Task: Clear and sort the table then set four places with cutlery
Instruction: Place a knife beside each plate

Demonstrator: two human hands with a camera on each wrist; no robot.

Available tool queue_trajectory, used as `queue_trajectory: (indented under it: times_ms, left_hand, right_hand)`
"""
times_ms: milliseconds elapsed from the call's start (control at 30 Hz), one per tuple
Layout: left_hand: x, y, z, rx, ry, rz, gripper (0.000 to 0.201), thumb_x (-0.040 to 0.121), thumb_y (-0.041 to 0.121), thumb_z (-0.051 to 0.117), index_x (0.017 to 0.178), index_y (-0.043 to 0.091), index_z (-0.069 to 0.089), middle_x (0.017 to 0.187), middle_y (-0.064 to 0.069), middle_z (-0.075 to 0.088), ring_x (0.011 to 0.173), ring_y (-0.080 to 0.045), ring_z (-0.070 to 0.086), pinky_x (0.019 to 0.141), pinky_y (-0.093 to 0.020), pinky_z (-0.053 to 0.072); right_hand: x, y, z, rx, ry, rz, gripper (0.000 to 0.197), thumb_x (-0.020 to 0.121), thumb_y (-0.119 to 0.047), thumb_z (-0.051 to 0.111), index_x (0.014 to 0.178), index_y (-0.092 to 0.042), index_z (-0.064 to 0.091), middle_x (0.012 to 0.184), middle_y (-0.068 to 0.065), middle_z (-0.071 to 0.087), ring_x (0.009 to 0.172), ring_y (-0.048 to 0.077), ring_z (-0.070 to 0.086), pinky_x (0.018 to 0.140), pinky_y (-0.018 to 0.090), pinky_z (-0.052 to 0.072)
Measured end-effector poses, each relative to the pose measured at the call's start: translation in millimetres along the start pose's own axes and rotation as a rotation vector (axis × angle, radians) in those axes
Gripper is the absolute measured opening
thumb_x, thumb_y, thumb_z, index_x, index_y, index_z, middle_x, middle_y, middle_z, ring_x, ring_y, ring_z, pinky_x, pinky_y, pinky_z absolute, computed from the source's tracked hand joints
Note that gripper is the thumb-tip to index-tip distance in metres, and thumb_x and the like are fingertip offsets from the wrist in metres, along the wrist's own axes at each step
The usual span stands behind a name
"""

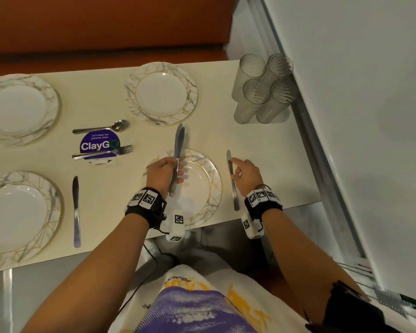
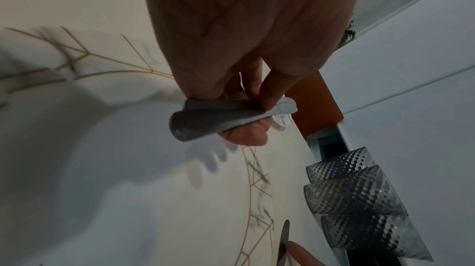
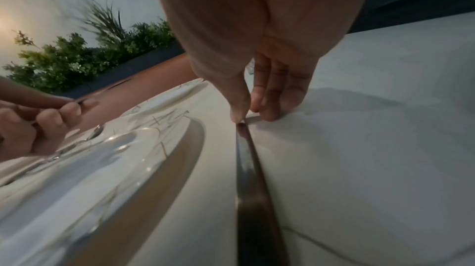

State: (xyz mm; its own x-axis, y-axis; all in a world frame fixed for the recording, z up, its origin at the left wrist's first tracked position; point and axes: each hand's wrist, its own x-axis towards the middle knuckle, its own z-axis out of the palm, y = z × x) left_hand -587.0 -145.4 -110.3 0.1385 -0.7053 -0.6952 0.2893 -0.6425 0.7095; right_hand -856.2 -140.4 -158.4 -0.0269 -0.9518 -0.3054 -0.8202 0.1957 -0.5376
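My left hand [image 1: 175, 170] grips two table knives [image 1: 178, 147] by their handles above the near right plate [image 1: 211, 188], blades pointing away from me. The left wrist view shows the fingers [image 2: 246, 134] curled round both handles [image 2: 205, 122]. My right hand [image 1: 233, 164] pinches a third knife [image 1: 233, 191] that lies flat on the table just right of that plate; thumb and fingertips [image 3: 239, 116] meet on the knife [image 3: 252, 189] near its blade. Another knife [image 1: 76, 212] lies right of the near left plate [image 1: 55, 200].
Two more plates [image 1: 192, 102] [image 1: 51, 102] sit along the far side. A spoon [image 1: 101, 128] and a fork [image 1: 106, 152] lie by a purple ClayGo sign [image 1: 96, 143]. Several ribbed glasses [image 1: 262, 90] stand far right against a white wall [image 1: 346, 116].
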Motion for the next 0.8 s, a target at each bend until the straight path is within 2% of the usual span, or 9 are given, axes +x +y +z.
queue_trajectory:
  times_ms: [133,300,433,633,800]
  left_hand:
    - [-4.1,0.6,-2.4,-0.029,-0.009,-0.002,0.017,0.099,0.003,0.057,0.094,0.005,0.073,0.093,-0.019,0.073,0.061,-0.02,0.06,0.051,-0.027,0.05]
    - [-11.5,1.7,-3.3,-0.035,-0.017,0.019,0.022,0.1,0.0,0.054,0.09,0.007,0.071,0.088,-0.016,0.07,0.061,-0.019,0.058,0.051,-0.027,0.048]
    - [-12.7,0.3,-5.2,-0.006,-0.033,0.035,0.02,0.101,0.001,0.054,0.098,0.006,0.074,0.086,-0.01,0.072,0.063,-0.016,0.059,0.053,-0.026,0.049]
    - [-12.4,0.6,-5.9,-0.026,-0.044,0.031,0.022,0.103,0.002,0.051,0.104,0.003,0.073,0.071,0.0,0.07,0.06,-0.013,0.058,0.052,-0.026,0.044]
    - [-13.6,4.5,-3.9,-0.006,-0.026,0.037,0.023,0.102,0.001,0.051,0.099,0.006,0.073,0.081,-0.008,0.077,0.063,-0.017,0.067,0.05,-0.025,0.049]
  right_hand:
    - [-0.9,2.2,3.4,-0.018,-0.02,-0.032,0.055,0.089,-0.002,0.067,0.141,-0.019,0.057,0.094,0.003,0.053,0.081,0.016,0.053,0.081,0.019,0.045]
    - [-6.6,1.7,11.1,0.011,-0.021,-0.075,0.056,0.088,-0.003,0.068,0.14,-0.022,0.058,0.092,0.007,0.057,0.08,0.02,0.058,0.082,0.022,0.049]
    - [-8.3,-0.2,12.4,0.018,-0.016,-0.078,0.057,0.087,-0.002,0.068,0.139,-0.022,0.058,0.092,0.007,0.057,0.08,0.021,0.058,0.082,0.024,0.05]
    - [-8.9,-3.2,12.0,0.013,-0.027,-0.066,0.057,0.088,-0.003,0.068,0.14,-0.023,0.057,0.092,0.007,0.056,0.081,0.021,0.058,0.082,0.021,0.048]
    - [-10.2,-5.4,13.5,0.013,-0.022,-0.057,0.057,0.088,-0.004,0.068,0.14,-0.024,0.057,0.093,0.007,0.056,0.081,0.02,0.058,0.084,0.026,0.052]
